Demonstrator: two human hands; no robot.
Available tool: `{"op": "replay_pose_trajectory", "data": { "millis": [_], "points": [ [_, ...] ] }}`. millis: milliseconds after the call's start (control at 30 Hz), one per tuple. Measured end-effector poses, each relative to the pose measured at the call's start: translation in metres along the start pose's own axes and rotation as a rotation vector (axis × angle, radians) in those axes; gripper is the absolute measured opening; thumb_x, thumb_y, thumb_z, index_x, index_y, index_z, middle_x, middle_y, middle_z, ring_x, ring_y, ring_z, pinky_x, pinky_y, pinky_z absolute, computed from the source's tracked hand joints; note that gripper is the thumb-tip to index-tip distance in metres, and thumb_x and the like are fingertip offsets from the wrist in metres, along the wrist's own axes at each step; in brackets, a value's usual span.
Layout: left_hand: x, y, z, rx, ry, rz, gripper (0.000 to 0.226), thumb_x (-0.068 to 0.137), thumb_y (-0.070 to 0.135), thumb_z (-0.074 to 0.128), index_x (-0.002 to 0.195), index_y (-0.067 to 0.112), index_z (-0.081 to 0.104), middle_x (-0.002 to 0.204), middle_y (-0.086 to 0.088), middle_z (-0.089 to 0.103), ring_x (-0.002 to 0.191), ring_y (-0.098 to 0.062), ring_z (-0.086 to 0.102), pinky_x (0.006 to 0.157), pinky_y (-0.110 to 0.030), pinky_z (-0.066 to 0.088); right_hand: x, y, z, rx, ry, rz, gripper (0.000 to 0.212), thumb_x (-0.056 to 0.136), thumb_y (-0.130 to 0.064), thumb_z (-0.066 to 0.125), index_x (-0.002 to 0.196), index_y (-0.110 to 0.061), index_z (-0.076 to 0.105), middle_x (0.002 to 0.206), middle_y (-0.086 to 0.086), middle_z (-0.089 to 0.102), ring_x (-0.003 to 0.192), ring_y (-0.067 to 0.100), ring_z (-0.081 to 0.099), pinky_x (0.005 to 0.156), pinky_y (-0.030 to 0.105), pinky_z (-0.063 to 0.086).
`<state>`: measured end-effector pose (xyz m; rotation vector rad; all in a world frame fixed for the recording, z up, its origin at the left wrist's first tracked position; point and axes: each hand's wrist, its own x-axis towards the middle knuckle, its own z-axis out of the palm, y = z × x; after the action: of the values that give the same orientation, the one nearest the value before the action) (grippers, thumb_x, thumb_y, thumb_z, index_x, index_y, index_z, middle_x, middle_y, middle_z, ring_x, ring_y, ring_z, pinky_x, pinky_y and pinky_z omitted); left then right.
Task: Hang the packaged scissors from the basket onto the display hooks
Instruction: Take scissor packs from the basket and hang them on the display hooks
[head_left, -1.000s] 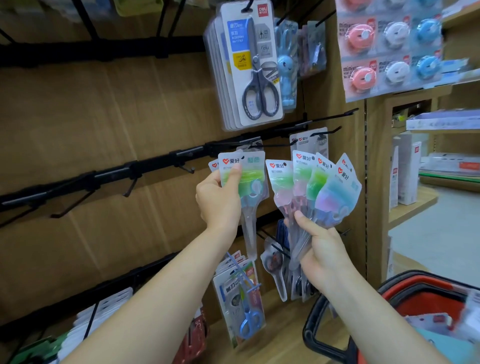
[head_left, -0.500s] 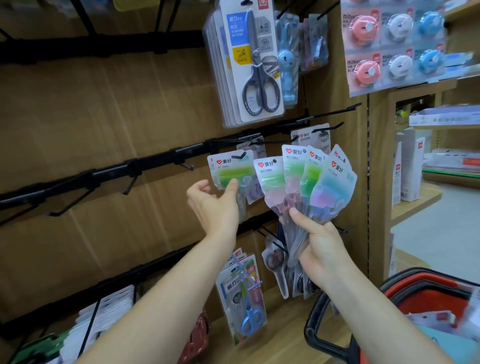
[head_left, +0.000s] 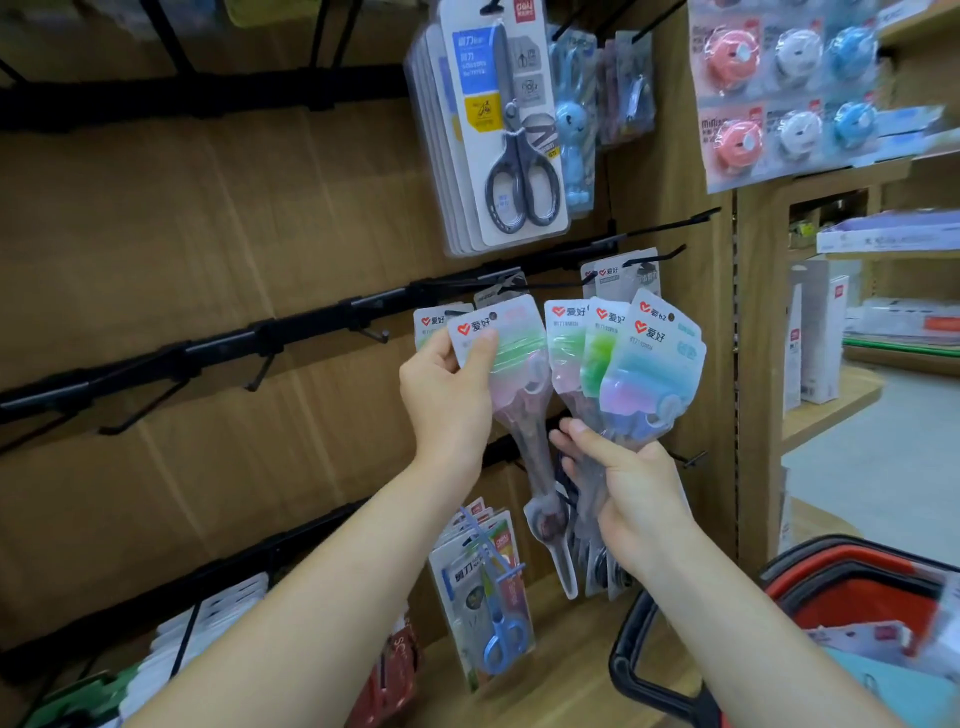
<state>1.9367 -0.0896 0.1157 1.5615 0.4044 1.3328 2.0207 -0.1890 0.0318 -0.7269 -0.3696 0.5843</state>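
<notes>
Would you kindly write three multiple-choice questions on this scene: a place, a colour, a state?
1. Where is the red basket? A lower right; B upper left; C on a hook.
2. Handle colour of the large hanging scissors? A yellow; B grey; C red.
3. The left hand is: A empty; B on the basket; C pinching one scissors pack.
Answers: A, it sits in the lower right corner; B, handles are dark grey; C, thumb presses the card's top.

Pastel scissor packs (head_left: 639, 364) fan upright just below black hooks (head_left: 655, 255); red basket (head_left: 857, 574) sits lower right.
</notes>
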Motion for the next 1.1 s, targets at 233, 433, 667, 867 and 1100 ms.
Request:
{"op": "replay_pose_trajectory", "data": {
  "millis": [233,433,667,867,1100],
  "points": [
    [0.026,0.005,0.001,0.120,0.042,0.037,0.015,0.098,0.024,0.072,0.087,0.034,0.073,0.093,0.008,0.078,0.089,-0.009,0.076,0.080,-0.041,0.065,-0.003,-0.003,0.001,-0.059,0.034,-0.031,0.023,0.090,-0.001,0.073,0.104,-0.018,0.069,0.077,-0.005,0.075,0.068,0.010,0.071,0.074,0.028,0.055],
    [0.030,0.004,0.000,0.250,0.053,0.081,0.017,0.099,0.031,0.070,0.084,0.037,0.071,0.087,0.015,0.076,0.084,-0.005,0.076,0.075,-0.040,0.066,-0.003,-0.003,0.000,-0.019,0.064,-0.078,0.018,0.093,-0.012,0.073,0.109,-0.017,0.067,0.080,-0.001,0.074,0.066,0.011,0.066,0.062,0.024,0.053],
    [0.039,-0.005,-0.007,0.355,0.090,0.026,0.013,0.097,0.034,0.072,0.084,0.034,0.072,0.091,0.009,0.075,0.086,-0.011,0.075,0.076,-0.044,0.065,-0.002,-0.005,-0.004,-0.045,-0.021,-0.002,0.021,0.093,-0.012,0.071,0.114,-0.014,0.067,0.077,0.000,0.067,0.063,0.012,0.059,0.059,0.026,0.048],
    [0.031,-0.013,-0.006,0.311,0.248,-0.193,0.023,0.094,0.030,0.075,0.108,0.031,0.057,0.110,0.008,0.066,0.101,-0.015,0.069,0.087,-0.036,0.058,-0.004,-0.005,-0.007,-0.078,-0.152,0.036,0.034,0.082,-0.015,0.075,0.115,-0.012,0.067,0.079,0.004,0.067,0.065,0.014,0.063,0.058,0.025,0.051],
    [-0.065,-0.013,-0.024,-0.083,-0.244,-0.200,0.055,0.078,0.035,0.086,0.126,0.017,0.064,0.116,0.001,0.074,0.103,-0.009,0.071,0.079,-0.020,0.056,-0.006,0.003,-0.015,-0.202,-0.320,0.097,0.025,0.076,-0.016,0.075,0.099,-0.006,0.073,0.078,0.012,0.067,0.061,0.018,0.062,0.057,0.027,0.050]
  ]
}}
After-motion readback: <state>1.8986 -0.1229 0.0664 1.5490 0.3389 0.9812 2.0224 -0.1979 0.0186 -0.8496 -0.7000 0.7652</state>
